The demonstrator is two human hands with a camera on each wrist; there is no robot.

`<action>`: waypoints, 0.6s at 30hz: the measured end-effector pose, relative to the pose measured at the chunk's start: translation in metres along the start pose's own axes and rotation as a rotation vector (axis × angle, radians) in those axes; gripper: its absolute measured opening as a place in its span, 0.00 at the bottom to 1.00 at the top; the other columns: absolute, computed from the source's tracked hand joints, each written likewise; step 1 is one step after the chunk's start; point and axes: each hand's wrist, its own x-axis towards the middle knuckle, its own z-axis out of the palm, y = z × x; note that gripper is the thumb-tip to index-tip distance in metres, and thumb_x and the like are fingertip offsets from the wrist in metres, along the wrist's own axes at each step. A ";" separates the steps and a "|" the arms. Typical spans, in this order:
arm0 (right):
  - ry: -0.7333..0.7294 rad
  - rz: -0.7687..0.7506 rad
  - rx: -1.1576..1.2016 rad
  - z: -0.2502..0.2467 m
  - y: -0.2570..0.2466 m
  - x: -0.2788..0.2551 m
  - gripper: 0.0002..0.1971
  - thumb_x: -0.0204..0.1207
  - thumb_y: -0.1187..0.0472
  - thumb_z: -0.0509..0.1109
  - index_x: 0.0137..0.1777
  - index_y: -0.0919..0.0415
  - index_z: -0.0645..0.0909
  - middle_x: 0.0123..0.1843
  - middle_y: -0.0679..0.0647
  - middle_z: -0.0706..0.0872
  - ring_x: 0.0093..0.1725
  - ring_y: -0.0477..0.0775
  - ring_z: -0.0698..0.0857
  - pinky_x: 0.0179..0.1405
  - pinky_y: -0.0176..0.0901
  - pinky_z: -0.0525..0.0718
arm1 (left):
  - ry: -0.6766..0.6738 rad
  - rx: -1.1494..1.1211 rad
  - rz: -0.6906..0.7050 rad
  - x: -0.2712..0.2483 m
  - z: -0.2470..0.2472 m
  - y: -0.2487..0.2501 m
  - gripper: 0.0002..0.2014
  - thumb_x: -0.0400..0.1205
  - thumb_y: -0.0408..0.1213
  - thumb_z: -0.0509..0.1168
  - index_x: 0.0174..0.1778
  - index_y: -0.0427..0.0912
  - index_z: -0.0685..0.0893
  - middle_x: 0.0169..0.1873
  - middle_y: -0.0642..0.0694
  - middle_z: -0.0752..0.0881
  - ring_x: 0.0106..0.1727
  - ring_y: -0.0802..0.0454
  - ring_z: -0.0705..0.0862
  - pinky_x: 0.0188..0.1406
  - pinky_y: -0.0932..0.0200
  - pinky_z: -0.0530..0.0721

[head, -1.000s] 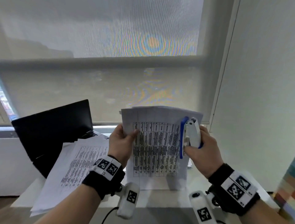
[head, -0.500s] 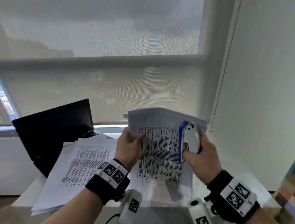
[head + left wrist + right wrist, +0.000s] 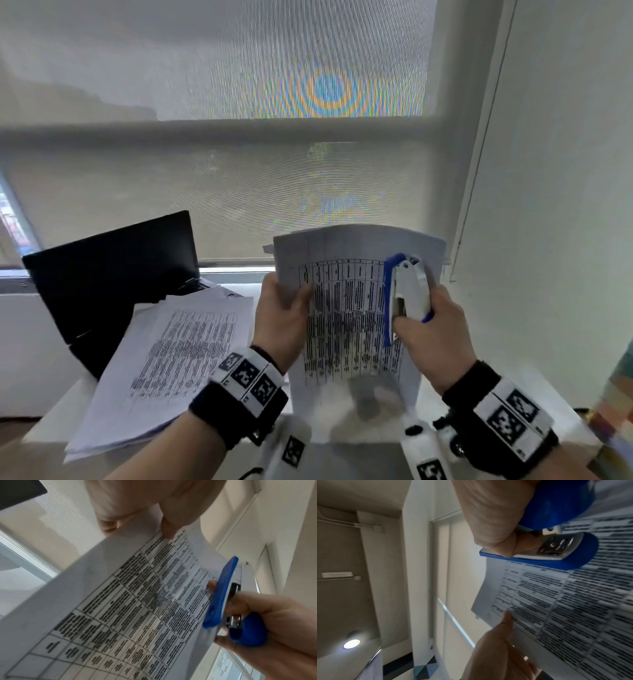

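We are judging the likeliest slip from here to be a crooked or partial staple. Our left hand (image 3: 281,318) is pinching the printed sheets (image 3: 346,325) at their upper left edge only, thumb in front and fingers behind. That grip is clamped on the paper while the rest of the bundle is bowing and hanging free above the counter (image 3: 56,423). With nothing squaring the bundle, the back pages may be sitting out of line, and a squeeze now could be catching only some of them.

Our right hand (image 3: 435,329) is wrapping round the stapler (image 3: 407,294), its grip closed on the body, at the sheets' right edge near their top corner. The blue base is lying on the front of the sheets, and we cannot tell whether every page is seated in the mouth. In the right wrist view a finger seems to be resting between the two arms, close to the metal plate, so we are risking a nip when they come together. The base is also overlapping the last column of the printed table, so the staple may be landing in the text.

The stapler's long axis is running nearly upright along the sheets' right edge, nose pointing up toward their top edge, hinge end down in our palm. Left of the sheets, a loose pile (image 3: 178,359) and a laptop (image 3: 113,267) are sitting.
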 end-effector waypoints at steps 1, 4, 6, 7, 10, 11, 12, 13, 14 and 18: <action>0.004 0.021 0.006 -0.001 0.003 -0.001 0.32 0.69 0.69 0.72 0.58 0.28 0.70 0.47 0.53 0.77 0.36 0.48 0.80 0.26 0.31 0.79 | -0.018 0.004 0.003 0.001 0.000 0.000 0.11 0.81 0.33 0.70 0.50 0.51 0.75 0.48 0.47 0.88 0.51 0.47 0.87 0.56 0.35 0.85; 0.002 0.058 0.011 -0.003 0.006 -0.002 0.20 0.72 0.68 0.72 0.58 0.45 0.77 0.50 0.57 0.79 0.37 0.48 0.81 0.26 0.30 0.79 | -0.058 -0.001 0.023 0.002 0.001 0.000 0.11 0.81 0.33 0.69 0.50 0.51 0.75 0.48 0.47 0.88 0.51 0.48 0.87 0.58 0.36 0.84; -0.019 0.052 0.042 -0.003 0.008 -0.003 0.24 0.72 0.70 0.72 0.56 0.38 0.74 0.50 0.57 0.79 0.37 0.48 0.81 0.25 0.28 0.79 | -0.066 -0.012 0.023 0.003 0.002 -0.001 0.11 0.81 0.32 0.69 0.51 0.52 0.76 0.51 0.46 0.89 0.54 0.47 0.88 0.60 0.36 0.84; -0.024 0.050 0.049 -0.004 0.007 -0.003 0.28 0.71 0.70 0.71 0.59 0.36 0.71 0.50 0.57 0.79 0.37 0.48 0.81 0.25 0.28 0.79 | -0.062 -0.018 0.021 0.004 0.002 -0.002 0.11 0.81 0.31 0.69 0.51 0.52 0.76 0.51 0.45 0.89 0.55 0.46 0.88 0.61 0.36 0.84; -0.020 0.025 0.057 -0.006 0.009 -0.002 0.29 0.70 0.72 0.71 0.62 0.38 0.73 0.49 0.57 0.80 0.37 0.48 0.81 0.25 0.27 0.79 | -0.055 -0.005 0.017 0.006 0.002 -0.004 0.12 0.81 0.30 0.68 0.51 0.53 0.77 0.52 0.45 0.89 0.57 0.45 0.87 0.62 0.35 0.83; -0.019 0.009 0.049 -0.007 0.009 -0.001 0.27 0.70 0.72 0.71 0.58 0.38 0.74 0.48 0.55 0.79 0.38 0.49 0.80 0.25 0.28 0.79 | -0.053 0.005 0.021 0.007 0.001 -0.006 0.13 0.81 0.29 0.68 0.50 0.53 0.77 0.52 0.44 0.89 0.57 0.45 0.87 0.62 0.35 0.82; -0.010 -0.007 0.025 -0.008 0.009 0.001 0.24 0.70 0.72 0.71 0.52 0.39 0.75 0.47 0.55 0.79 0.39 0.52 0.80 0.26 0.30 0.79 | -0.045 0.013 0.024 0.008 0.001 -0.006 0.13 0.81 0.29 0.68 0.50 0.53 0.78 0.51 0.44 0.89 0.56 0.45 0.87 0.62 0.35 0.82; 0.014 -0.017 -0.013 -0.009 0.009 0.004 0.20 0.70 0.71 0.72 0.45 0.41 0.75 0.47 0.55 0.78 0.42 0.56 0.80 0.30 0.33 0.81 | -0.038 0.015 0.025 0.008 0.000 -0.006 0.12 0.81 0.29 0.68 0.49 0.53 0.78 0.50 0.44 0.89 0.56 0.44 0.87 0.61 0.35 0.82; 0.058 -0.023 -0.068 -0.012 0.008 0.010 0.17 0.70 0.69 0.73 0.41 0.44 0.73 0.49 0.55 0.77 0.47 0.60 0.80 0.38 0.43 0.83 | -0.033 0.014 0.023 0.009 -0.001 -0.005 0.12 0.81 0.29 0.68 0.48 0.53 0.78 0.49 0.44 0.89 0.55 0.44 0.87 0.61 0.35 0.83; 0.286 -0.072 -0.184 -0.033 -0.011 0.050 0.14 0.67 0.59 0.73 0.51 0.51 0.73 0.55 0.57 0.77 0.54 0.63 0.79 0.50 0.51 0.79 | -0.061 -0.001 -0.006 0.005 0.001 0.004 0.11 0.82 0.26 0.66 0.47 0.49 0.78 0.45 0.45 0.89 0.51 0.45 0.88 0.58 0.37 0.84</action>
